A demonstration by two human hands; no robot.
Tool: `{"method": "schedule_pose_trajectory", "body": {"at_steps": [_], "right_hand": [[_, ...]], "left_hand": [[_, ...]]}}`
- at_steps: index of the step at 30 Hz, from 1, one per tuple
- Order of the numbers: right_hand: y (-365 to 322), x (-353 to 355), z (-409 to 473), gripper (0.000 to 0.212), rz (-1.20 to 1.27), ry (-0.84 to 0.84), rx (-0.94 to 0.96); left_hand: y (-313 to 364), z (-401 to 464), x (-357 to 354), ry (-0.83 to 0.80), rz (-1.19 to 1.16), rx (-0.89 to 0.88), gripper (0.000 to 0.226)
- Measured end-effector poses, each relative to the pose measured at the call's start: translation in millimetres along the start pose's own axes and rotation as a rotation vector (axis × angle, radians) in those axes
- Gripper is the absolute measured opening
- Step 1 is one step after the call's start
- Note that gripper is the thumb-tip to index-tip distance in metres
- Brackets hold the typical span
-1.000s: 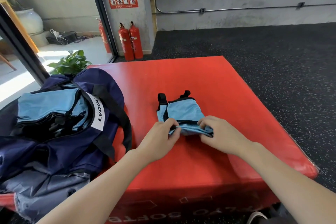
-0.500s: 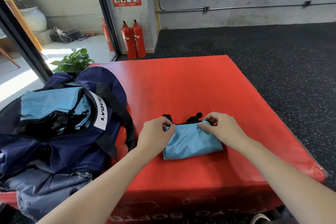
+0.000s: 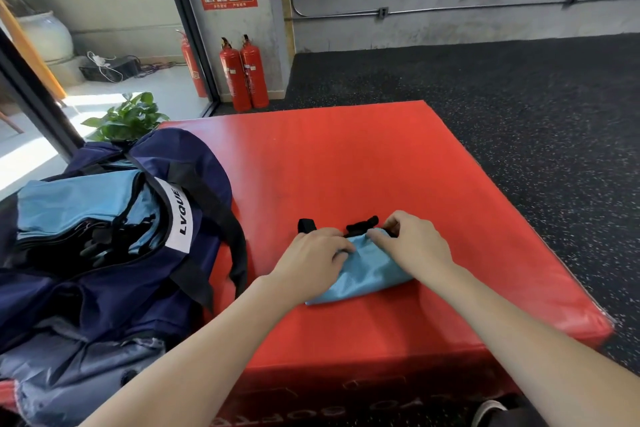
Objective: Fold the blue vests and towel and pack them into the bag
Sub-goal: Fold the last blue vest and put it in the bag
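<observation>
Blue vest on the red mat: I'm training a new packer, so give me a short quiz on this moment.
1. True or false: the folded blue vest is already inside the navy duffel bag.
2. Which hand lies nearer the bag? A) left hand B) right hand
3. Fill in: the vest's black straps stick out on the side ____ from the person.

Key: 1. False; it lies on the red mat, with both hands on it. 2. A. 3. away (the far side).
</observation>
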State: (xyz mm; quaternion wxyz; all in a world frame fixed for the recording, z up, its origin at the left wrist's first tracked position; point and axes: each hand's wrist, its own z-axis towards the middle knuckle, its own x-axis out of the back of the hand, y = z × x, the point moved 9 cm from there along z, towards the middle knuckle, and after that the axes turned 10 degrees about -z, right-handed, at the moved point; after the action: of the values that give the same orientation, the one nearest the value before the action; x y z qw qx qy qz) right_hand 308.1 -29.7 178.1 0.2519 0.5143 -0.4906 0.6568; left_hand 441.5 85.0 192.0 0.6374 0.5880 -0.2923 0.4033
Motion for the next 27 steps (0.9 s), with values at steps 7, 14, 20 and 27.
{"method": "schedule_pose_trajectory", "body": {"at_steps": [7,14,20,27], "right_hand": [[6.4,7.5,-17.0,0.045,-0.033,0.055,-0.007],[-8.2,-19.9,-29.2,0.047,0.183,-0.200,0.019],[-12.9,-38.1,-32.5,0.034,0.565,-0.422,-0.043],[-52.6,-18.7,-52.8,0.027,0.770,-0.527,0.163]], "left_hand": [[-5.7,-12.5,6.5,-0.045,0.125,0.256,0.034],[5.1,-33.6,1.0,-0.088,-0.298,0.393,0.018],[9.7,-35.1,34.8,0.109,0.105,0.284,0.017],[-0.5,-27.2,56.6,-0.038,-0.596,0.146,0.030]]}}
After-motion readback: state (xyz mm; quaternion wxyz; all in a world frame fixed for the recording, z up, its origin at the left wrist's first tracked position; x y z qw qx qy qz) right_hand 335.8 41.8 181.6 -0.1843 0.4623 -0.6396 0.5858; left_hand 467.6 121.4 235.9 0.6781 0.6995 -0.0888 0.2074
